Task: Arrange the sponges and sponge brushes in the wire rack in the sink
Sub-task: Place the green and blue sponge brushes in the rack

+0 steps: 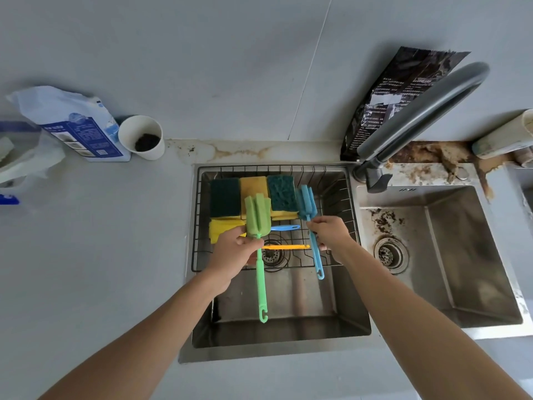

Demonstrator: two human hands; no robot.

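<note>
A wire rack [337, 197] sits in the far half of the left sink basin [288, 327]. Three green-and-yellow sponges [282, 192] lie side by side at its back left, with a yellow sponge [219, 230] in front of them. My left hand [236, 251] grips a green sponge brush [257, 217] just below its foam head, handle hanging toward me. My right hand [331, 233] holds a blue sponge brush [307, 202] by its handle. A blue handle [285, 227] and an orange handle [288, 247] lie across the rack between my hands.
A grey faucet [418, 116] arches over the divider to the right. The right basin [432, 255] is stained and has a drain. On the counter stand a paper cup [141, 137], a blue-white bag [75, 122] and a black foil bag [386, 105].
</note>
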